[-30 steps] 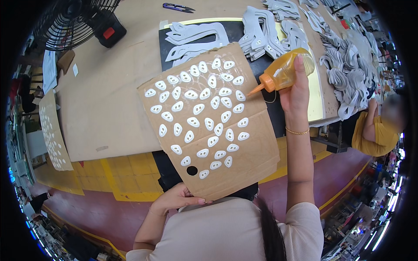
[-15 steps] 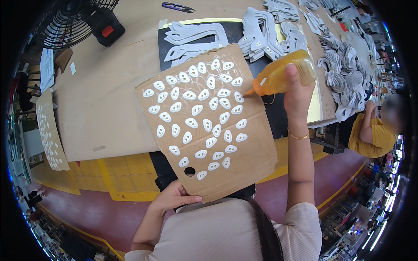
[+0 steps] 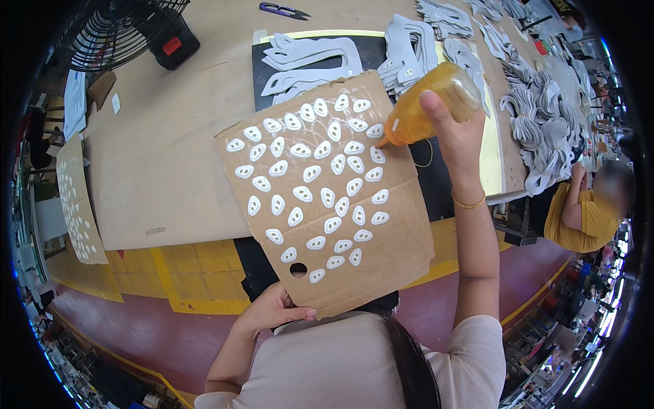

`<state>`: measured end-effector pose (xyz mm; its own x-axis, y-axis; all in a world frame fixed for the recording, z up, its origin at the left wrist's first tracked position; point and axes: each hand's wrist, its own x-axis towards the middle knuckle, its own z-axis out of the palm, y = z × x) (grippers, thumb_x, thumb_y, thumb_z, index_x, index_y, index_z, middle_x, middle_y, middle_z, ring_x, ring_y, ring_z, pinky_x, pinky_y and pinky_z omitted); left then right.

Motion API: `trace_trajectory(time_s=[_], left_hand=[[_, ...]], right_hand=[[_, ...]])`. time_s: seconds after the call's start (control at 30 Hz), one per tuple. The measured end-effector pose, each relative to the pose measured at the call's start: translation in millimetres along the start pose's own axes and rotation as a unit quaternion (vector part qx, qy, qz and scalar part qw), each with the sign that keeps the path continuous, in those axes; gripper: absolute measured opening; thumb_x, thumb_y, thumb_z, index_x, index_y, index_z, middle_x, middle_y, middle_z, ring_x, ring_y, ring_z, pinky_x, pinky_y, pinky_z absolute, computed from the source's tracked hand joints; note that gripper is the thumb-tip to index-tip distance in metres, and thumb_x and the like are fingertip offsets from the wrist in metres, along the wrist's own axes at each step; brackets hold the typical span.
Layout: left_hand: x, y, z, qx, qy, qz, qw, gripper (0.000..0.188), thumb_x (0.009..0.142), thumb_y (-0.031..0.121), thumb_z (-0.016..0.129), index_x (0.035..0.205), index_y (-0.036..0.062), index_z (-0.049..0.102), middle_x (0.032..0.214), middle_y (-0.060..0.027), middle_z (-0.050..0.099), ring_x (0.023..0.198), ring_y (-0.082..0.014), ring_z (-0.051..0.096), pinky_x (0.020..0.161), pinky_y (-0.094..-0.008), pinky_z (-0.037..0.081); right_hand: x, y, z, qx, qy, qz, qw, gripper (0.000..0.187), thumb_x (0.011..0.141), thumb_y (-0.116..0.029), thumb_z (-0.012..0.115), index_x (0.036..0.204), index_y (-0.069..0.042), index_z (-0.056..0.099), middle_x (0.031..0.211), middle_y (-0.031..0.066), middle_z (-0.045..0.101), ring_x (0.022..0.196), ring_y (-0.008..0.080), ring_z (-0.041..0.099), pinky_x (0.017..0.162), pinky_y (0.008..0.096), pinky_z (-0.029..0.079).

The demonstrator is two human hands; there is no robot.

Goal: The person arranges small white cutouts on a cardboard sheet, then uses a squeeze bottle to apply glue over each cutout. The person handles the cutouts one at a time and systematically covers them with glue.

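Observation:
My left hand [image 3: 274, 310] grips the lower left edge of a brown cardboard sheet [image 3: 381, 266], thumb on top and the other fingers underneath, partly hidden. Several small white oval pieces [image 3: 302, 195], each with two holes, lie spread over the sheet. In my right hand [image 3: 460, 140] is a squeeze bottle [image 3: 436, 99] of amber liquid, tilted down to the left. Its orange nozzle tip meets or nearly meets a white piece [image 3: 377, 155] at the sheet's right side. Shiny wet-looking streaks show on the upper part of the cardboard.
Grey cut pieces [image 3: 313, 54] lie on a black mat beyond the sheet, with more piles [image 3: 541, 129] at the right. A black fan [image 3: 122, 34] stands far left, thread snips [image 3: 285, 11] at the back. Another person in yellow [image 3: 586, 208] is at the right.
The bottle has tipped more steeply and shifted slightly left, its nozzle still by the same right-hand part of the sheet. My left hand keeps its hold.

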<state>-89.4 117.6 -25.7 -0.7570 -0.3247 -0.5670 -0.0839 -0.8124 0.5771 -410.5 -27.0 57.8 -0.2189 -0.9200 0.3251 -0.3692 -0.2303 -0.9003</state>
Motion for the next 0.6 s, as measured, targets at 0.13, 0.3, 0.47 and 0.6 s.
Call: trace_trajectory(time_s=[0.13, 0.3, 0.47, 0.6], left_hand=[[0, 0, 1, 0.000, 0.005, 0.008, 1.000, 0.048, 0.082, -0.001, 0.065, 0.125, -0.0021, 0.043, 0.107, -0.0082, 0.062, 0.091, -0.0107, 0.060, 0.079, -0.0251, 0.050], [1, 0, 2, 0.001, 0.010, -0.001, 1.000, 0.048, 0.081, -0.001, 0.066, 0.124, -0.0026, 0.044, 0.108, -0.0085, 0.062, 0.091, -0.0111, 0.060, 0.080, -0.0256, 0.050], [1, 1, 2, -0.006, 0.011, -0.003, 1.000, 0.048, 0.081, -0.001, 0.066, 0.123, -0.0026, 0.044, 0.107, -0.0085, 0.062, 0.091, -0.0119, 0.061, 0.080, -0.0260, 0.051], [1, 0, 2, -0.011, 0.008, 0.000, 1.000, 0.047, 0.081, -0.001, 0.065, 0.123, -0.0023, 0.044, 0.106, -0.0089, 0.063, 0.090, -0.0120, 0.061, 0.080, -0.0263, 0.051]], right_hand=[[0, -5, -3, -0.034, -0.021, 0.002, 0.999, 0.032, 0.078, -0.028, 0.075, 0.090, 0.000, 0.065, 0.081, 0.0045, 0.067, 0.073, 0.0103, 0.062, 0.065, 0.0240, 0.050], [-7, -4, -8, -0.057, -0.014, -0.014, 0.998, 0.031, 0.078, -0.028, 0.075, 0.088, 0.000, 0.065, 0.079, 0.0039, 0.067, 0.071, 0.0096, 0.062, 0.064, 0.0233, 0.049], [-22, 2, -11, -0.013, 0.031, -0.015, 0.999, 0.029, 0.077, -0.024, 0.076, 0.087, 0.000, 0.063, 0.080, 0.0044, 0.066, 0.069, 0.0089, 0.060, 0.062, 0.0225, 0.048], [-40, 12, -12, 0.016, 0.075, -0.044, 0.996, 0.032, 0.075, -0.024, 0.078, 0.088, 0.000, 0.060, 0.080, 0.0044, 0.064, 0.069, 0.0102, 0.060, 0.062, 0.0232, 0.048]])
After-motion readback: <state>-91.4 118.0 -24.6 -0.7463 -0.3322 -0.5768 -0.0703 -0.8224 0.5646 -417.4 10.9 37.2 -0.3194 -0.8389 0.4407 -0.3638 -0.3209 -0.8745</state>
